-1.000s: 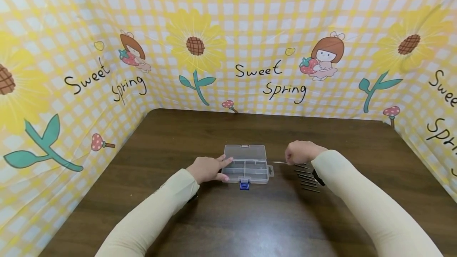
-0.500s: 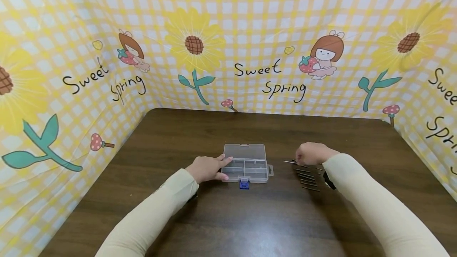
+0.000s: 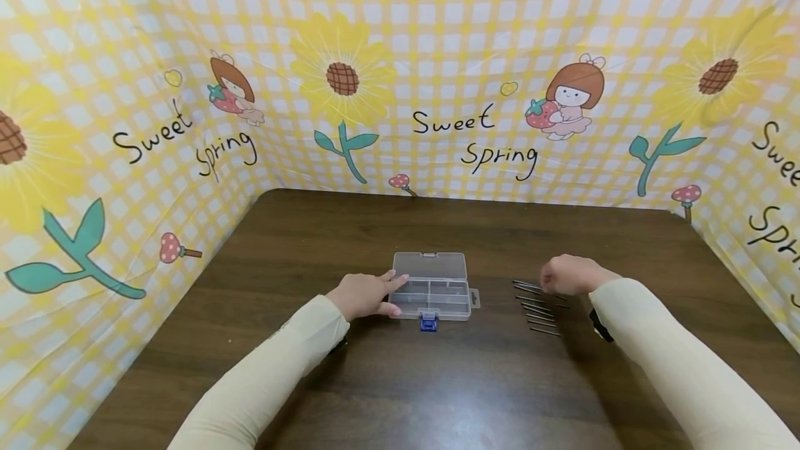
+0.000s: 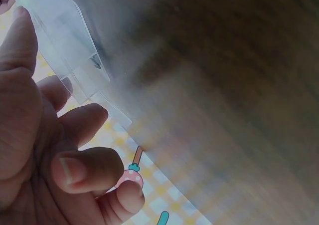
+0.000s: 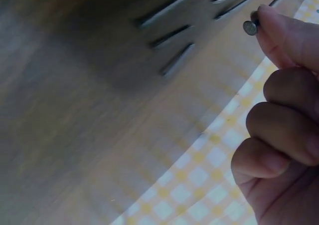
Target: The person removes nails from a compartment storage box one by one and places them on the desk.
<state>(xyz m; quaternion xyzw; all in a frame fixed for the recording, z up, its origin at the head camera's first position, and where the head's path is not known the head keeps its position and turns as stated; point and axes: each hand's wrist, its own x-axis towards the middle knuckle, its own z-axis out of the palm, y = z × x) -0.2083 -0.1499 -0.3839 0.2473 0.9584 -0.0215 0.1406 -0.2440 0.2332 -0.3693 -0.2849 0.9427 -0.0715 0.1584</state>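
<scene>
A clear plastic divided box lies on the table, its lid tilted back and its blue latch folded down in front. My left hand rests at the box's left end, thumb near the front corner and fingers spread over the rim. In the left wrist view its other fingers bend loosely beside the box wall. To the right of the box, my right hand pinches a nail between thumb and forefinger, its flat head showing. Several nails lie in a row beneath and beside that hand.
The dark wood table is bordered by a yellow checked cloth at its back and sides. A hanging tab sticks out from the box's right end. More nails lie apart in the right wrist view.
My right hand has moved right, away from the box and over the row of nails. More of the row is uncovered. The left hand and box have stayed in place.
</scene>
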